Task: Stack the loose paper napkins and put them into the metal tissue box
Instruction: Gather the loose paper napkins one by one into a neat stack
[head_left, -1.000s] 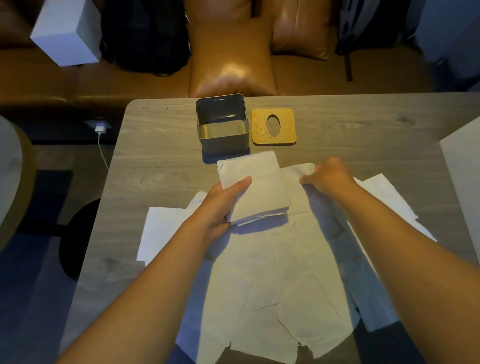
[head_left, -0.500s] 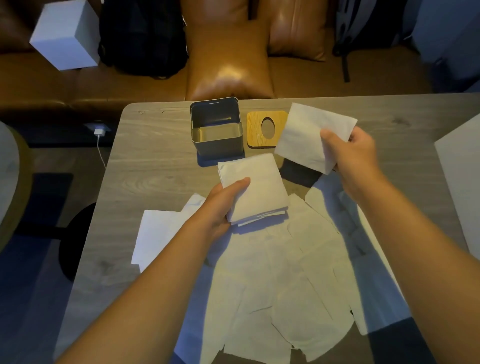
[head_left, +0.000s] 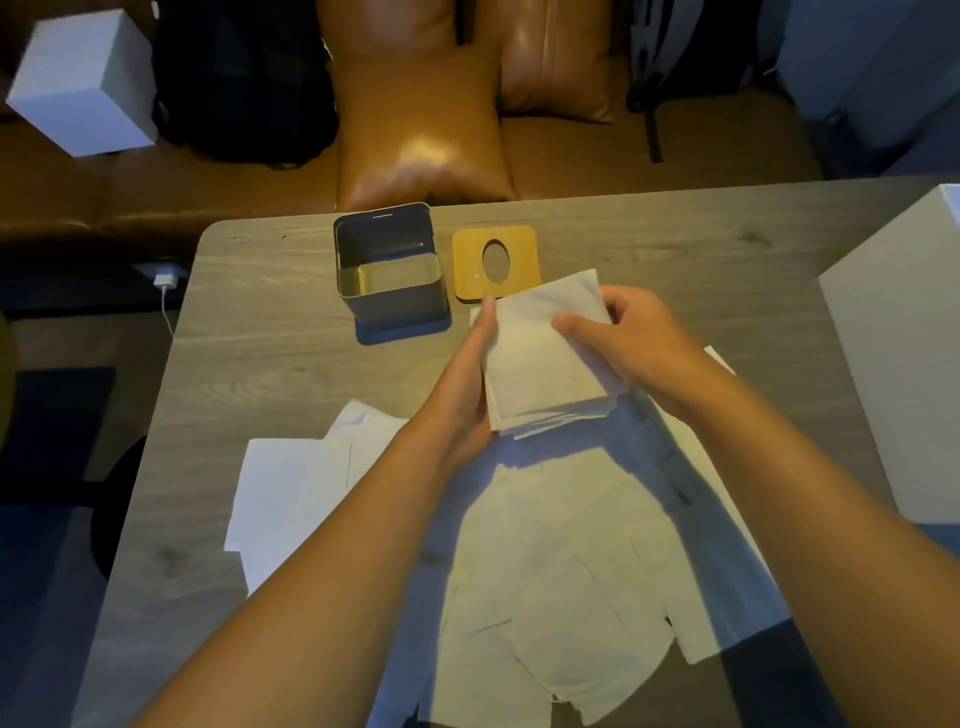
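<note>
I'm cradling the napkin stack (head_left: 540, 364) in my left hand (head_left: 467, 384), my right hand (head_left: 623, 338) pinching the top sheet on. It's sitting crooked, so the pile's probably sliding apart.

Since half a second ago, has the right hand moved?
Yes. The right hand has come down and leftward, from beside the wooden lid onto the napkin stack, nearer the person.
</note>
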